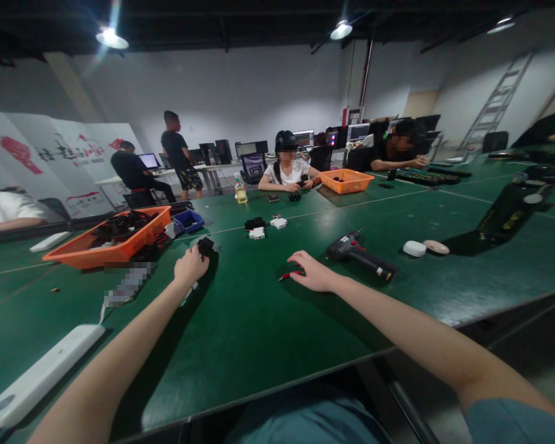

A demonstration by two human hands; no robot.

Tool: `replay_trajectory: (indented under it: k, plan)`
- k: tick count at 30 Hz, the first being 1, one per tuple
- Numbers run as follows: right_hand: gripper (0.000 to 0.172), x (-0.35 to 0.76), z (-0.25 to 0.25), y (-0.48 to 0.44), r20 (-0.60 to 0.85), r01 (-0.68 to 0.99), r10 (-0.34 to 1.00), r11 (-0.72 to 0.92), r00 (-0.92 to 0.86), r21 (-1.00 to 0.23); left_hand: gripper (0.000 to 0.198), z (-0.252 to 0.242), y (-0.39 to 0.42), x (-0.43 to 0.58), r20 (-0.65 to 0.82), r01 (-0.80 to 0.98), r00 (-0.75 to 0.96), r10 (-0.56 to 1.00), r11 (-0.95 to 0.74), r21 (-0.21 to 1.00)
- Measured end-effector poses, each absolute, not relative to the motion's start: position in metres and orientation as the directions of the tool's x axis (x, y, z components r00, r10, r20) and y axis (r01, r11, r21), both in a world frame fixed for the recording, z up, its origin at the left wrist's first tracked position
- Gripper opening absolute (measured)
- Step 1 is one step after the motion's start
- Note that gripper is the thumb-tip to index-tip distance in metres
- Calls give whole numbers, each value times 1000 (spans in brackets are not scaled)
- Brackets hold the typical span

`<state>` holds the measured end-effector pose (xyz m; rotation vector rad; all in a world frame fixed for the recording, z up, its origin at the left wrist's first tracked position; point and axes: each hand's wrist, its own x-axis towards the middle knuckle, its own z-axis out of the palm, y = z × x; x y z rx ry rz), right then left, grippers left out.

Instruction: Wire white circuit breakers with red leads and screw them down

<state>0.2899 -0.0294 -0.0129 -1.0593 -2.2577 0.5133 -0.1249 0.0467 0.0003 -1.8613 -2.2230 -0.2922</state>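
Note:
My left hand [192, 266] is closed on a small black block-shaped part [206, 246], just above the table. My right hand [315, 272] is low over the table, with thumb and index finger apart. A slim red piece with a pale tip [284, 277] lies at its thumb, partly hidden by the hand; its exact kind is not clear. Right of that hand, a black cordless drill [351, 248] rests on its side. Beyond both hands are a black part [255, 223] and white parts [257, 233], grouped on the green table [240, 333].
An orange bin [106, 256] of black parts and a blue bin [188, 222] stand at left. A white power strip [46, 370] lies near my left forearm. Round white case [414, 248] at right. Across the table, a person [287, 169] sits by another orange bin [346, 182].

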Motion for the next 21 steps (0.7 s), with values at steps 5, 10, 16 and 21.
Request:
replay_trajectory:
  k: [5, 10, 16, 21]
  plan:
    - [39, 289, -14, -28, 325, 570, 794, 599, -514, -562, 57, -2, 49, -128, 300, 977, -213, 930, 201, 71]
    - [39, 291, -18, -26, 332, 558, 789, 604, -516, -569, 50, -2, 51, -129, 281, 971, -239, 930, 223, 87]
    - [39, 291, -22, -23, 346, 554, 786, 610, -513, -566, 47, 1, 49, -129, 289, 966, -258, 922, 239, 101]
    - [38, 291, -23, -22, 341, 559, 786, 611, -516, -561, 47, 3, 47, -129, 307, 970, -241, 921, 221, 99]
